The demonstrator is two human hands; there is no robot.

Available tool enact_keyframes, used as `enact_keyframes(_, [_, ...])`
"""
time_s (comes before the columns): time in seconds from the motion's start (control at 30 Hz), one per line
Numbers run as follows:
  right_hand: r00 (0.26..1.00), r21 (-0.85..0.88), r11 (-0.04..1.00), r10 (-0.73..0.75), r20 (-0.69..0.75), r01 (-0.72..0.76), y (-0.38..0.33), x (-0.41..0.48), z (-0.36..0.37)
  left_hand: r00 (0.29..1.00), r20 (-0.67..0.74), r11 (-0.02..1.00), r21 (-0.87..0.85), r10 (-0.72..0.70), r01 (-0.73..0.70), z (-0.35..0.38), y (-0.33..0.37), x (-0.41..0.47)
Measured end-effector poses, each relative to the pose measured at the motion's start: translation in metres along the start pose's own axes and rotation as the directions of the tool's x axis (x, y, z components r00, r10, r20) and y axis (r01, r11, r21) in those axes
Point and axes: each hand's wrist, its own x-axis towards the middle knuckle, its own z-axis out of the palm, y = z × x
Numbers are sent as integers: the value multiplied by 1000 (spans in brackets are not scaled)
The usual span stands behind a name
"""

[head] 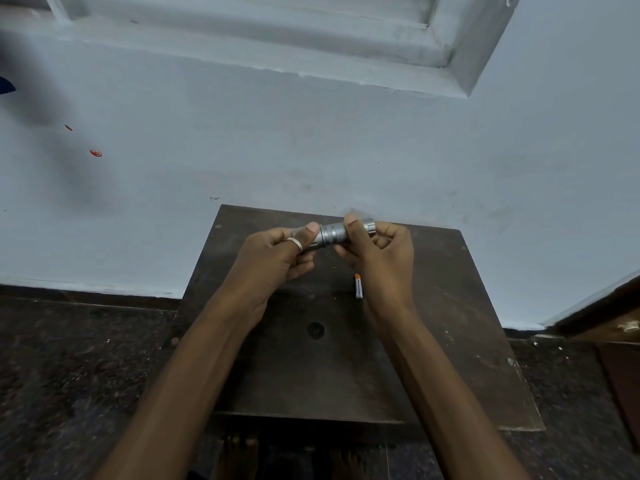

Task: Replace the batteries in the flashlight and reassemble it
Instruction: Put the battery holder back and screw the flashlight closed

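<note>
Battery (358, 286) only obstacle on table (450, 306) (beside right wrist).

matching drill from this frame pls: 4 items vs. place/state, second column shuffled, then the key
Items:
1. flashlight
2. battery
3. ring
4. table

Place/state:
A. lying loose on the tabletop, beside the right wrist
B. dark wood, pushed against the pale wall
C. worn on a finger of the left hand
D. held level above the table in the grip of both hands, the right hand at its wider end

Pairs: 1-D, 2-A, 3-C, 4-B

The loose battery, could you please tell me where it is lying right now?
In the head view, the battery lies on the dark wooden table, just beside the right hand, below the flashlight.
</note>
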Motion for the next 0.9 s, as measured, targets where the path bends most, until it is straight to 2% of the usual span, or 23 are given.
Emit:
enact_keyframes(0.2, [999, 70, 997, 27, -43, -24, -8, -3, 3, 1000, -7, 997, 75, 29, -28, 2, 4, -4])
enact_keyframes(0.33, [998, 77, 997, -18, -66, 23, -18, -4, 1, 992, -117, 990, 140, 38, -21, 1, 10, -2])
enact_keyframes(0.43, [996, 89, 995, -31, -82, 39, -22, -1, -3, 984, -174, 1000, -6, -31, 31, -7, 16, 1])
enact_keyframes(0.6, [994, 71, 994, -72, -80, 78, -24, 0, -7, 992, -75, 955, -286, -104, 78, -17, 21, 1])
enact_keyframes(0.77, [997, 132, 989, -55, -58, 62, -29, 0, -10, 990, 28, 888, -438, -141, 139, -19, 23, 0])
enact_keyframes(0.9, [996, 174, 984, -31, -82, 45, -34, 5, -16, 989, 41, 852, -503, -141, 142, -22, 24, 0])
